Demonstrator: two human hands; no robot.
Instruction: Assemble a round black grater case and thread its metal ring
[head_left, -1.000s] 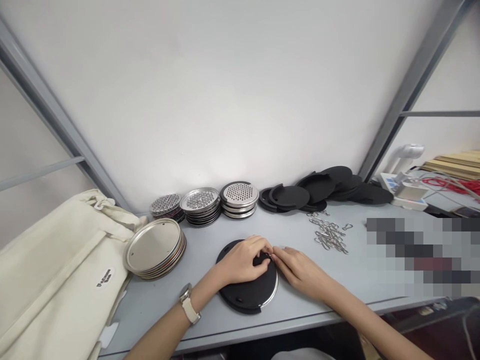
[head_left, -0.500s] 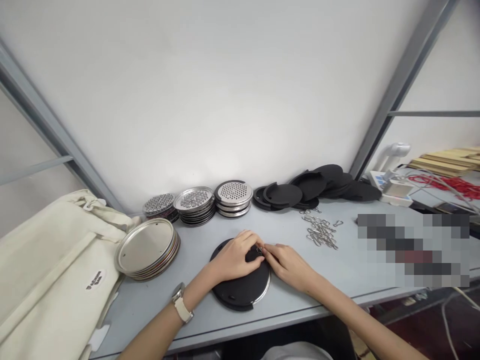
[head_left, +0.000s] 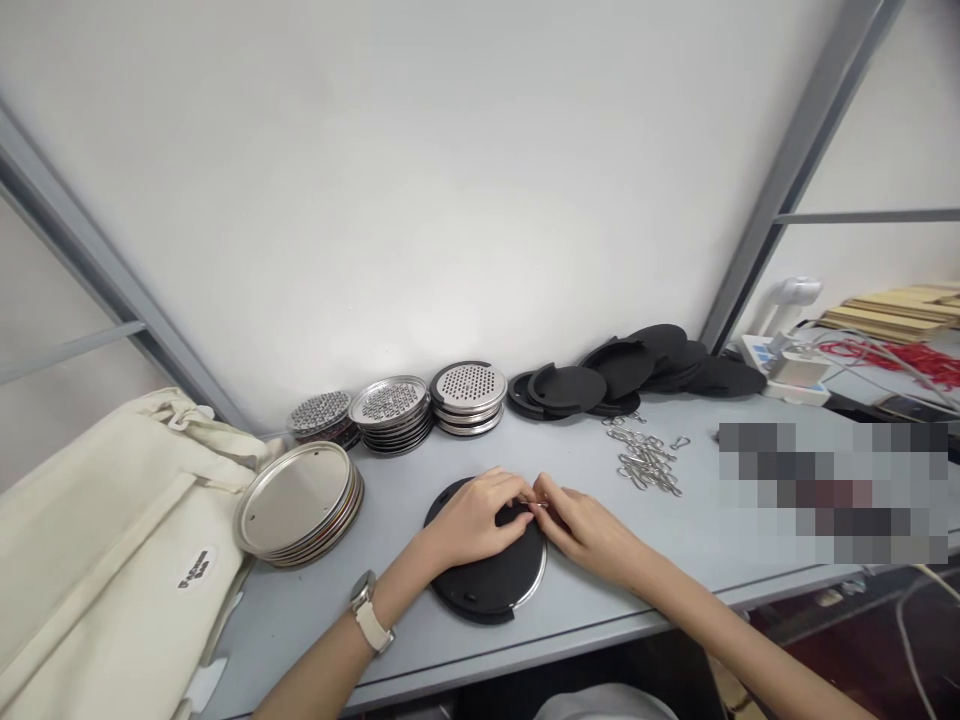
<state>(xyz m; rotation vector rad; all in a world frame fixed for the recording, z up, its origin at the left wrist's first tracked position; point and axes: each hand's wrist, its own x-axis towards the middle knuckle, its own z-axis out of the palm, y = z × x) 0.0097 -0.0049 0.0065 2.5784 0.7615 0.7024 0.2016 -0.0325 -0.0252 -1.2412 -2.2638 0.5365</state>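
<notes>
A black round disc (head_left: 491, 585) with a metal rim lies flat on the grey table (head_left: 390, 640) in front of me. My left hand (head_left: 472, 520) rests on top of the disc, fingers curled at its far right edge. My right hand (head_left: 585, 530) meets it there from the right, thumb and finger pinched. Between the fingertips of both hands sits a small metal clip (head_left: 538, 505). A watch with a pale strap (head_left: 369, 612) is on my left wrist.
At the left lie a stack of plain metal plates (head_left: 296, 500) and a cream cloth bag (head_left: 97, 560). Behind stand stacks of perforated metal discs (head_left: 469, 392), black discs (head_left: 600, 375) and a heap of metal clips (head_left: 649, 460). A white device and red cords sit far right.
Both hands stay pinched at the disc's far right edge with only small finger shifts. The view has swung slightly, so everything sits a little differently in frame.
</notes>
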